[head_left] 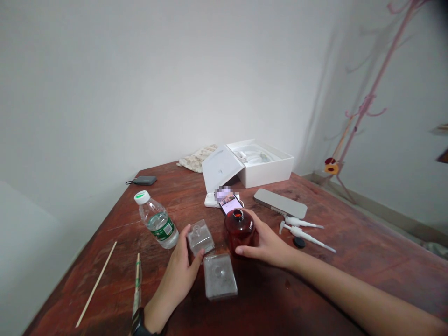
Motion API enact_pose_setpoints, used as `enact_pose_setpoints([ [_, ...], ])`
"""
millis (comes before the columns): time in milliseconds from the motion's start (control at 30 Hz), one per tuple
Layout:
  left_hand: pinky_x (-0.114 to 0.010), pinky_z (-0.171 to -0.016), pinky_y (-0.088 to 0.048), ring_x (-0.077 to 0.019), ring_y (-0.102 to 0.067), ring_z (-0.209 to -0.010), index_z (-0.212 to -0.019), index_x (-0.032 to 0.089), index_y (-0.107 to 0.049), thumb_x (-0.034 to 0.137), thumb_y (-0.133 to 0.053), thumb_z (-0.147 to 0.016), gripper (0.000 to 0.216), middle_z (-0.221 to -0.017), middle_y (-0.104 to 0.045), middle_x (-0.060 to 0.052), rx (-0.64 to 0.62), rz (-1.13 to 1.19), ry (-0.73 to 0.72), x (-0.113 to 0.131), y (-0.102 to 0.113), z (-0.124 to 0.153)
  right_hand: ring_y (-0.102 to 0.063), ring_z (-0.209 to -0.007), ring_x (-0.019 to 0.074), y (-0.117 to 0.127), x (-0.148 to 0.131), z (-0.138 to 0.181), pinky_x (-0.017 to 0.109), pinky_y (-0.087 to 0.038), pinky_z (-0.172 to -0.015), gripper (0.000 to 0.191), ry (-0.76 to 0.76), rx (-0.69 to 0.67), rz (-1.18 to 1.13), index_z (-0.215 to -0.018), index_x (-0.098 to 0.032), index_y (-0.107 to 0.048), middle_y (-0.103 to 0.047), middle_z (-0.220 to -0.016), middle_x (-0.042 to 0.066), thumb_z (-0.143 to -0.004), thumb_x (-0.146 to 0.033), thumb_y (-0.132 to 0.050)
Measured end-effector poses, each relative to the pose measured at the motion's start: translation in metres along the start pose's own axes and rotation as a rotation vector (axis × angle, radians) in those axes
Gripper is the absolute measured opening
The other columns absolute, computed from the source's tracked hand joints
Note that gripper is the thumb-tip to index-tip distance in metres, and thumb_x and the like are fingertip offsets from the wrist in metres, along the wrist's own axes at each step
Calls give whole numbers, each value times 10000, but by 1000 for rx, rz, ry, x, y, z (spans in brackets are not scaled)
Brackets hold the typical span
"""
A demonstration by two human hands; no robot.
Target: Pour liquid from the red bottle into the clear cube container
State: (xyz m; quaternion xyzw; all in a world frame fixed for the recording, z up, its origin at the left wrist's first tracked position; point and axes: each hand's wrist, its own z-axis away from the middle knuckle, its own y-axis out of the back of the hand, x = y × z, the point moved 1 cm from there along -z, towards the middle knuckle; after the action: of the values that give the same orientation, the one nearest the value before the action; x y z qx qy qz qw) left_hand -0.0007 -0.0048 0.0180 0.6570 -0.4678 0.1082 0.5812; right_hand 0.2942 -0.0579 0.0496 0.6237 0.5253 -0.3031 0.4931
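Note:
My right hand point(261, 240) is wrapped round a dark amber bottle point(238, 233) whose neck is uncapped. Between the thumb and fingers of my left hand point(185, 261) is a clear square plastic container point(200, 237) with a small round knob or stub on top. A second clear square container point(220, 276) of like shape lies just in front of it on the table. Left of my left hand stands a water bottle point(161, 226) with a green label and white cap. The undersides of both held things are hidden by my hands.
Two white pump heads point(308, 238) and a black cap point(298, 242) lie at the right, near a grey flat case point(280, 204). Behind are a phone point(231, 205) and an open white box point(268, 170). A bare stick point(96, 284) and wrapped chopsticks point(137, 280) lie left on the wooden table.

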Motion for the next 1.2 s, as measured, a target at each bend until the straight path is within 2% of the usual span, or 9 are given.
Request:
enact_pose_setpoints([
  [267,-591,-1260,-400,-367,-522,-1521,-1631,198,-331,386,-597,-1052,665,-1640,-507,-216,20,-1,-8,1,0,1,-606,-1419,431,-2,-3,1,615,-409,-1240,1006,-34,-73,44,-1531,-222,-471,-650,-1506,194,-718,-542,-971],
  [433,-623,-1258,-386,-381,-503,-1532,-1631,181,-325,379,-590,-1054,664,-1646,-490,-240,17,-15,-12,1,0,1,-600,-1434,430,-2,-4,1,605,-417,-1245,1007,-38,-80,50,-1533,-211,-479,-655,-1505,194,-718,-535,-974],
  [867,-602,-1276,-364,-368,-469,-1558,-1652,208,-311,385,-576,-1065,668,-1667,-470,-220,4,-6,-23,0,0,1,-603,-1427,425,-1,-8,0,605,-410,-1249,991,-48,-92,66,-1537,-219,-485,-646,-1520,186,-726,-523,-967],
  [1200,-614,-1271,-375,-373,-470,-1557,-1655,181,-313,356,-582,-1052,683,-1668,-468,-234,13,-26,-32,3,0,1,-598,-1438,419,-1,-12,0,598,-413,-1255,967,-49,-108,69,-1530,-218,-505,-653,-1514,181,-730,-496,-972],
])
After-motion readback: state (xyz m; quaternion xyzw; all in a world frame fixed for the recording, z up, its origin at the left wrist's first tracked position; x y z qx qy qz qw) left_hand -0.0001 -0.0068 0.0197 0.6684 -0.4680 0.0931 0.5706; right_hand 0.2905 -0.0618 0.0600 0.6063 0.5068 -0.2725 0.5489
